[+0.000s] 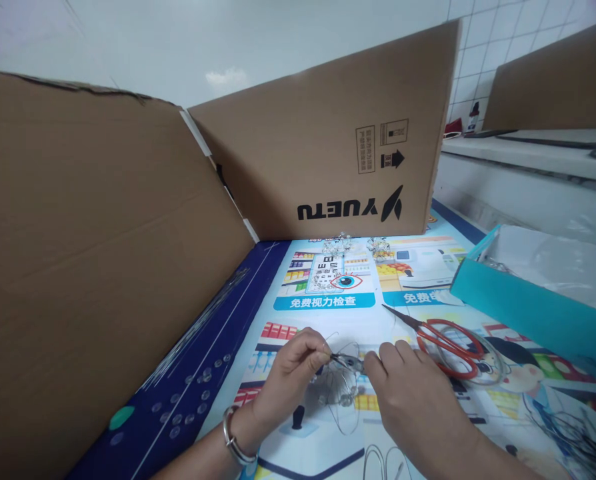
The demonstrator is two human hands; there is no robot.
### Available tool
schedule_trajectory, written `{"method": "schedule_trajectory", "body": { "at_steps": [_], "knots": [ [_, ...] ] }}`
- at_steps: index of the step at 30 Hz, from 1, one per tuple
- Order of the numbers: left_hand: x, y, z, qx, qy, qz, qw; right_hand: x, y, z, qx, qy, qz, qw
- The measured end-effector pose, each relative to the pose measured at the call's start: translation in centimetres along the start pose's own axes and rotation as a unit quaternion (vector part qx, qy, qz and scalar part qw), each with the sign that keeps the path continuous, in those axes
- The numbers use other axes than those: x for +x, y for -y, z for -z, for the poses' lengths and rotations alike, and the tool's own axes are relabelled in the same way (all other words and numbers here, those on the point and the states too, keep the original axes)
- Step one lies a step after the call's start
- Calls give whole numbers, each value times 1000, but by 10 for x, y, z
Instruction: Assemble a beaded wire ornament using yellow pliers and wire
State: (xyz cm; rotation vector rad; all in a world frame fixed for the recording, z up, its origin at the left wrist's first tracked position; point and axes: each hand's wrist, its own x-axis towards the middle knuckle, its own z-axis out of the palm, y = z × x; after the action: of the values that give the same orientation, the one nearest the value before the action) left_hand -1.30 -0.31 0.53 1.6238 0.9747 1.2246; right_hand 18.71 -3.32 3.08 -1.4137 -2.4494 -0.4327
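My left hand (298, 370), with a silver bangle on its wrist, pinches a thin wire near the centre of the mat. Closed around the handles of small pliers (348, 362) is my right hand (415, 393); the plier tips point left and meet the wire at my left fingertips. Just below and between the hands, a looped wire piece with clear beads (345, 399) rests on the printed mat. Red-handled scissors (448, 343) lie right of my right hand, their closed blades pointing to the upper left.
Cardboard panels (323, 153) stand behind and at the left. A teal box (533, 307) holding clear plastic sits right. Loose clear beads (177, 419) and straight wires (198, 327) lie on the blue border. Beaded clusters (338, 245) are at the back, tangled wires (578, 433) lower right.
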Motion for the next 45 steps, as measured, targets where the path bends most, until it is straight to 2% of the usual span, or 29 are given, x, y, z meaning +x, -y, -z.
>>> {"method": "schedule_trajectory", "body": {
  "at_steps": [23,30,41,45],
  "knots": [
    [2,1,4,77,68,-43,994,0,-3,1,18,26,-4,999],
    [4,-3,4,113,52,-52,991,-1,-4,0,8,33,-7,999],
    [5,-11,5,192,58,-109,974,-1,1,1,-32,26,10,999],
    [4,-13,5,233,31,-129,963,-2,1,2,-34,21,11,999]
  ]
}}
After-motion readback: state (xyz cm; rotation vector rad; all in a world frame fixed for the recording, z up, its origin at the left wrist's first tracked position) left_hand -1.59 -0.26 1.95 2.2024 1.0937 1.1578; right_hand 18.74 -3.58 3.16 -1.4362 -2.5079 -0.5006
